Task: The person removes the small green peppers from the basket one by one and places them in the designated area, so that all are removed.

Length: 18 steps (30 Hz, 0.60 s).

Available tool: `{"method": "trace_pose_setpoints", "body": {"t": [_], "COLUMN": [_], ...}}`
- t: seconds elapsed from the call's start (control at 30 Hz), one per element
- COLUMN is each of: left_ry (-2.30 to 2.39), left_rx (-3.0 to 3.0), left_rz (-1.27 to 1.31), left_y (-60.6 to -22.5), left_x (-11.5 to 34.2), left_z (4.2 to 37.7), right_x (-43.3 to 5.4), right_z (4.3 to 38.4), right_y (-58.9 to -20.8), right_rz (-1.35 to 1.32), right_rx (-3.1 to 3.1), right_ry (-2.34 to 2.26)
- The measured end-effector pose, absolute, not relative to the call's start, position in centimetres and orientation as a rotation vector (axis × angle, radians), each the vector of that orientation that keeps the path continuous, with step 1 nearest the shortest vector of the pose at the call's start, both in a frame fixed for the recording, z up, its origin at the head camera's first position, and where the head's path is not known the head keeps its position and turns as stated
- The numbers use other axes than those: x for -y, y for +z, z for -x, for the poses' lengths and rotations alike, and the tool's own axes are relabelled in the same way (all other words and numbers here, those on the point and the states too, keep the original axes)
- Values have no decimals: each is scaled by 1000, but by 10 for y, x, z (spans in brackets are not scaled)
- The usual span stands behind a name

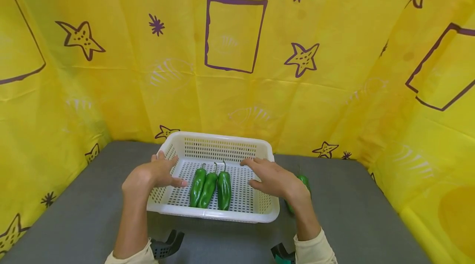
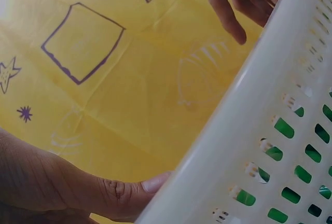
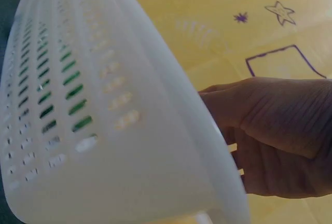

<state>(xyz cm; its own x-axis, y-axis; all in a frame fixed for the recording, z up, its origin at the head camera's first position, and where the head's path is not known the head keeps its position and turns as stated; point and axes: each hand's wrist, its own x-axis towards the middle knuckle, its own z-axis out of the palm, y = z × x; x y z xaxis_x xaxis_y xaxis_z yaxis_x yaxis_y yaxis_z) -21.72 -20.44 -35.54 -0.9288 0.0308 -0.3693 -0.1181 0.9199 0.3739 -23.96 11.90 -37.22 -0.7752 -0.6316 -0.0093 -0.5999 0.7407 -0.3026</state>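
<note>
A white perforated plastic basket point(image 1: 265, 214) holds three green peppers point(image 1: 224, 189), lying side by side with their stems toward the back. Over the basket's left side is my left hand point(image 1: 159, 173), its fingers spread and thumb pointing inward. My right hand point(image 1: 272, 176) hangs over the right side with loosely bent fingers. Neither palm has anything in it. In the left wrist view, the left thumb point(image 2: 124, 195) appears at the basket rim point(image 2: 228, 99); whether it touches cannot be told. The right wrist view has the rim covering part of the right fingers.
More green pepper point(image 1: 304, 180) shows on both sides of my right forearm, on the grey tabletop point(image 1: 349, 210); the arm hides whether it is one or two. A yellow patterned cloth point(image 1: 237, 99) stands behind and along both sides. Dark wrist mounts point(image 1: 167, 247) sit by the cuffs.
</note>
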Motion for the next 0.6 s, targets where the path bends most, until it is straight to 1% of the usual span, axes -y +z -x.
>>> {"method": "trace_pose_setpoints", "body": {"t": [0.23, 0.6], "left_ry": [559, 574], "left_rx": [-2713, -2701], "left_rz": [57, 88], "left_y": [-358, -356], "left_x": [205, 204], "left_z": [216, 216], "right_x": [-102, -80], "right_z": [235, 235], "right_y": [-380, -394], "right_rz": [1058, 1033], "right_rx": [-2745, -2647], "right_ry": [-368, -264]}}
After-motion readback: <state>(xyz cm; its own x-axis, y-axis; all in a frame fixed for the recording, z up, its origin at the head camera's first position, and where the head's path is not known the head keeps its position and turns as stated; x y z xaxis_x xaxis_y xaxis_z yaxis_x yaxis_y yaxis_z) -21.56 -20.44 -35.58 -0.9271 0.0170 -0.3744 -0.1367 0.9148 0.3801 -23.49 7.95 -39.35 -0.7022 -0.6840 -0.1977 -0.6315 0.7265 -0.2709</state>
